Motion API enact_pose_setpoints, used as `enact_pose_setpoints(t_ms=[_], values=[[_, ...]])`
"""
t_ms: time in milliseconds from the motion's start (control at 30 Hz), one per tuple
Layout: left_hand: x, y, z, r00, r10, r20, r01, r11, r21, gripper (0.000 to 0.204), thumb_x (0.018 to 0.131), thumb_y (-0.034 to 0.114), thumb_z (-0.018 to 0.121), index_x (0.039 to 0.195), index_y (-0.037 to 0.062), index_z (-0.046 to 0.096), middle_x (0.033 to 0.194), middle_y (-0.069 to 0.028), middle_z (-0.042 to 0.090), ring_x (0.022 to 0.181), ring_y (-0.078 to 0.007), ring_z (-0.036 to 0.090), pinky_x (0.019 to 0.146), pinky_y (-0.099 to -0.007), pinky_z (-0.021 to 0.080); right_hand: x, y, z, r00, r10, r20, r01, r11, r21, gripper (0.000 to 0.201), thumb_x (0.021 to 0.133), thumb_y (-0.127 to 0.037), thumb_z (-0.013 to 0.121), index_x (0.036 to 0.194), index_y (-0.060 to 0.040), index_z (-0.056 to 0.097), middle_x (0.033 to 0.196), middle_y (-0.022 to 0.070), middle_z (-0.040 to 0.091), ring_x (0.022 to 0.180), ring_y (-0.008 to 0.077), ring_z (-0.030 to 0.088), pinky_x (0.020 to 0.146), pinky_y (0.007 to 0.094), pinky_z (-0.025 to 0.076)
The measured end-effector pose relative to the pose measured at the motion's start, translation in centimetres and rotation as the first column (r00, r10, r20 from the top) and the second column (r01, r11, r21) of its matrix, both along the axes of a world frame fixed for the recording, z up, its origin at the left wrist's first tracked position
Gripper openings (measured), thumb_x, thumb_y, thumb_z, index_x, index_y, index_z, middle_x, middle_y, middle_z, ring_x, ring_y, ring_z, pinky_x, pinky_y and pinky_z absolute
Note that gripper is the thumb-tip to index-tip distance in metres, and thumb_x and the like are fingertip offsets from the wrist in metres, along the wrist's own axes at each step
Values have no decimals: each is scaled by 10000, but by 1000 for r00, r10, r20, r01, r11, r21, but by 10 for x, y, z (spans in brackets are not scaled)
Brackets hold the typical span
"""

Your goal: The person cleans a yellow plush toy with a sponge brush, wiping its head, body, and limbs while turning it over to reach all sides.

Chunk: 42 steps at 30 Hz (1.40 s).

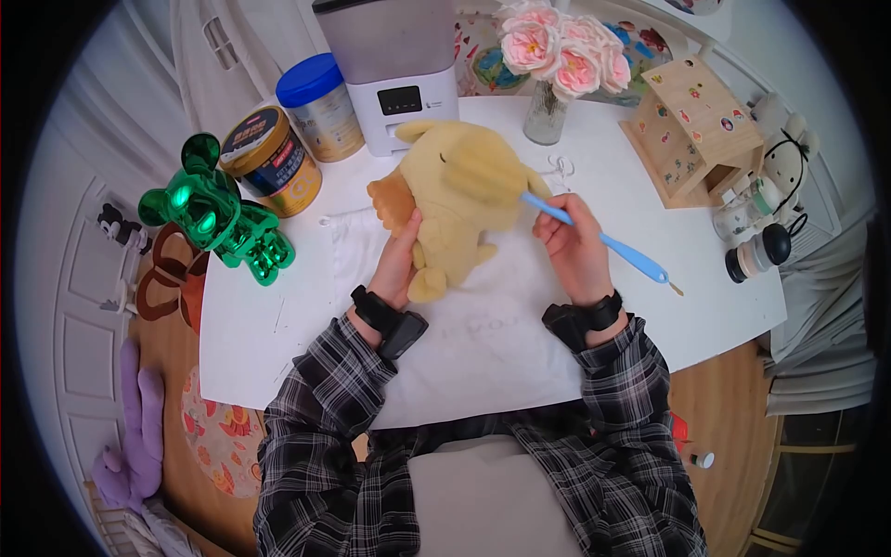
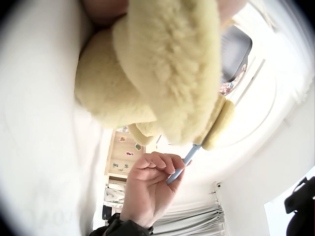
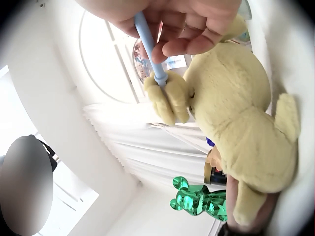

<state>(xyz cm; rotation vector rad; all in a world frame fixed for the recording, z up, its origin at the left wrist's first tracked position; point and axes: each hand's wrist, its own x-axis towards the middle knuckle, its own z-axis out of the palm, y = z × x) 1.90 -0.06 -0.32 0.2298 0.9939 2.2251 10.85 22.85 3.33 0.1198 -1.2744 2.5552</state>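
A pale yellow plush toy point(image 1: 452, 218) with an orange-brown part on its left side is held over a white cloth on the table. My left hand point(image 1: 397, 267) grips the plush toy low on its left side. In the right wrist view the toy's body hides much of that hand. My right hand point(image 1: 577, 243) holds a duster by its light blue handle point(image 1: 636, 259), fingers curled round it. The fluffy yellow duster head point(image 3: 167, 101) lies against the toy's head in the head view. From the left wrist view, the right hand point(image 2: 153, 182) pinches the handle below the duster head point(image 2: 216, 125).
A shiny green bear figure point(image 1: 216, 209), a gold tub point(image 1: 272, 160) and a blue-lidded tub point(image 1: 320, 107) stand at left. Behind are a white dispenser point(image 1: 406, 109) and a vase point(image 1: 545, 119) of pink roses. A wooden house point(image 1: 691, 130) and small jars point(image 1: 758, 252) stand at right.
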Motion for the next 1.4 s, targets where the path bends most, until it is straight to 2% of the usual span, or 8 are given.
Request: enact_pose_setpoints(t_ms=[200,300,400,533,900,1133,1333,1400], values=[[-4,-5,-5,999,-45,7,46,998,-45,492,998,370,402,1367,47,357,1307,-100,513,1144,-210,554,951,-348,479,7,-19,5,945,266,190,-309,918,249,325,955,-213,456,861,43,632,777,79,580,762,165,543,724,280,429],[4,-1,7,999,-47,28,46,999,15,498,992,344,438,1375,44,333,1314,-112,505,1157,-212,549,945,-352,486,9,-6,2,953,290,83,-302,921,247,311,963,-209,438,872,32,612,768,70,574,747,159,537,733,283,428],[-2,0,-3,999,11,-36,-11,1000,-7,493,992,337,439,1376,46,333,1312,-107,507,1159,-210,547,955,-352,478,1,4,-5,990,133,-55,-138,985,-101,279,970,-209,427,898,12,581,764,56,569,730,153,532,733,288,431],[0,1,0,1000,5,-11,-5,1000,11,488,998,352,415,1384,65,334,1333,-98,495,1188,-214,524,990,-356,451,-2,11,1,997,61,-37,-68,969,-239,237,966,-213,444,951,-6,559,787,45,576,727,136,534,746,290,446],[-6,-6,-6,994,-83,66,82,996,28,476,992,347,437,1361,54,369,1255,-96,552,1081,-199,594,909,-326,502,8,-21,-3,913,354,202,-400,872,283,256,941,-186,481,900,21,626,823,74,592,730,150,535,730,268,434],[-1,1,-2,1000,20,-1,-20,1000,0,487,992,353,433,1369,54,358,1296,-100,527,1148,-207,555,959,-348,473,-2,10,-1,996,84,-19,-86,960,-266,211,952,-192,457,921,-5,548,697,50,557,683,143,523,720,286,428],[-1,0,0,1000,14,24,-14,1000,7,476,995,356,422,1361,57,370,1310,-105,518,1154,-210,551,966,-352,470,-2,0,-9,985,150,88,-138,983,-124,234,955,-206,455,922,-11,580,710,41,554,674,129,512,705,270,424],[-2,-2,-3,1000,17,-3,-17,1000,-10,471,996,350,423,1355,50,374,1290,-98,526,1128,-199,563,945,-342,482,0,-10,-9,975,184,122,-193,979,65,244,954,-203,456,924,-6,596,720,36,555,680,125,513,698,260,421]])
